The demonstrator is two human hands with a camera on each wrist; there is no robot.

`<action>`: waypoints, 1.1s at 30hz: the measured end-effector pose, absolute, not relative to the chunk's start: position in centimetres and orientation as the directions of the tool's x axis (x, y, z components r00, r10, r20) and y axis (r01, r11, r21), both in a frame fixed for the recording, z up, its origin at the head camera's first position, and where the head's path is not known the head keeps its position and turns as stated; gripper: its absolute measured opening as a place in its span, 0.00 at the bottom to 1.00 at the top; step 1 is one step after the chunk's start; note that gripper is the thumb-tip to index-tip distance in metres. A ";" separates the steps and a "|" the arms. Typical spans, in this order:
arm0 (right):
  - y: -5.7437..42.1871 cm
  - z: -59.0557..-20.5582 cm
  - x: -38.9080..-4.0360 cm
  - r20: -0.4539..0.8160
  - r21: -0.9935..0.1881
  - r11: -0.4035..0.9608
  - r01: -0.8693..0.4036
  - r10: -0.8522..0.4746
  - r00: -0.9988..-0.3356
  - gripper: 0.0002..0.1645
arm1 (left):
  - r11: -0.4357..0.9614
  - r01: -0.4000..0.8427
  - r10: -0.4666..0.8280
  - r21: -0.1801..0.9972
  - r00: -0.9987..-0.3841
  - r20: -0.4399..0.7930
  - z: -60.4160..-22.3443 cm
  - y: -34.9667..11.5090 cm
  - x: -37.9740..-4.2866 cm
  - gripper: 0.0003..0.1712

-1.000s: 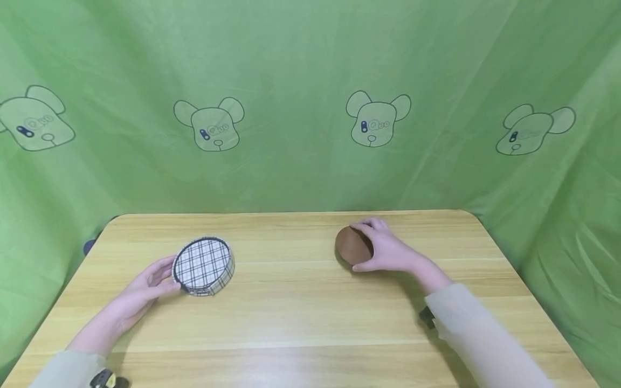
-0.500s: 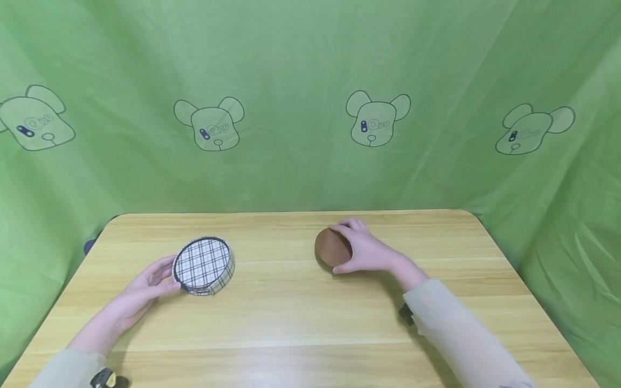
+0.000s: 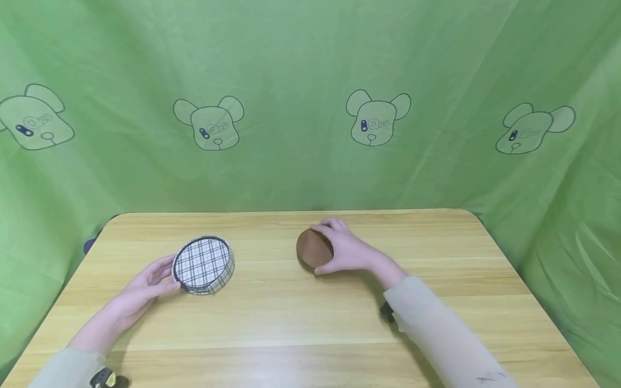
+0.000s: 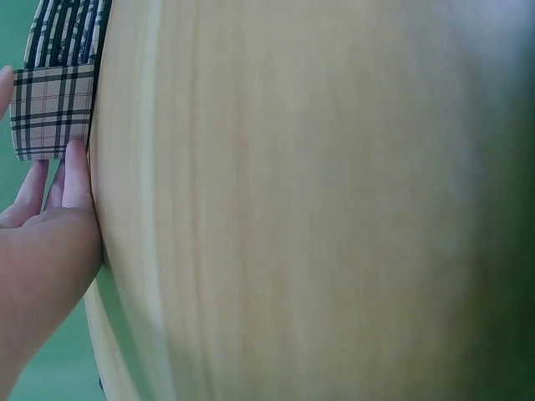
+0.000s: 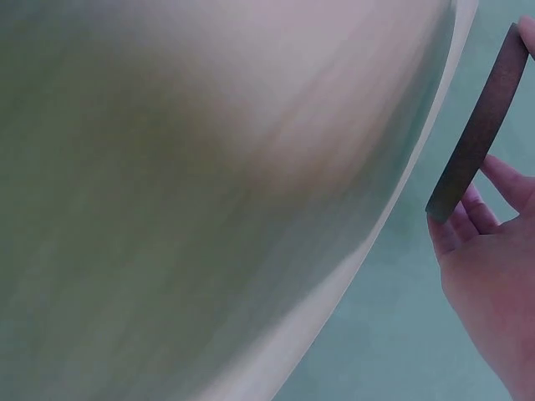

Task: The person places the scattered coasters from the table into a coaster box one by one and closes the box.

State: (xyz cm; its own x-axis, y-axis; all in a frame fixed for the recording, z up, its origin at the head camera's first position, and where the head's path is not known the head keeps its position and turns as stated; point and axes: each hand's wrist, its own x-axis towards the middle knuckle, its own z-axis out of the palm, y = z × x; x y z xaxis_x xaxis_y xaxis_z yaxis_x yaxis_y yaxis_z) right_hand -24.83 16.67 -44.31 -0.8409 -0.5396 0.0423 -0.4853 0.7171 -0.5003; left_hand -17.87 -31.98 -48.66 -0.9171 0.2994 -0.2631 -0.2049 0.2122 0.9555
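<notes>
On the left of the table, a round black-and-white plaid case [image 3: 202, 264] with a dark rim is held at its left side by my left hand [image 3: 140, 291], thumb in front and fingers behind. The left wrist view shows its plaid side wall [image 4: 54, 113] with several thin striped layers above it. Near the middle, my right hand [image 3: 346, 250] grips a brown disc [image 3: 314, 249] by its right edge, thumb at the near side and fingers at the far side. From the side the disc [image 5: 478, 125] looks like a thick, flat band. Its height over the table is unclear.
The pale wooden table [image 3: 271, 323] has rounded far corners. Behind and beside it hangs a green curtain [image 3: 291, 151] printed with bear heads. A small dark purple object [image 3: 89, 246] shows past the table's left edge.
My right hand has moved steadily left with the brown disc, from the right part of the table to near its middle. The left hand and the plaid case have stayed in place.
</notes>
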 end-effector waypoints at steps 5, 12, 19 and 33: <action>15.7 -44.3 -25.0 0.036 -0.500 0.711 -0.494 -0.553 -0.832 0.65 | 0.212 -0.206 0.299 0.955 -0.917 -0.264 -48.6 -32.0 -17.8 0.50; 14.0 -43.7 -25.1 0.017 -0.507 0.705 -0.496 -0.567 -0.823 0.65 | 0.187 -0.203 0.301 0.961 -0.920 -0.253 -48.7 -32.0 -17.8 0.51; 12.1 -43.6 -25.3 0.014 -0.521 0.684 -0.510 -0.591 -0.807 0.65 | 0.182 -0.196 0.306 0.964 -0.920 -0.244 -48.7 -32.0 -17.8 0.50; 8.3 -43.8 -25.7 0.026 -0.517 0.637 -0.572 -0.656 -0.754 0.65 | 0.169 -0.208 0.310 0.963 -0.917 -0.252 -48.7 -32.0 -17.8 0.52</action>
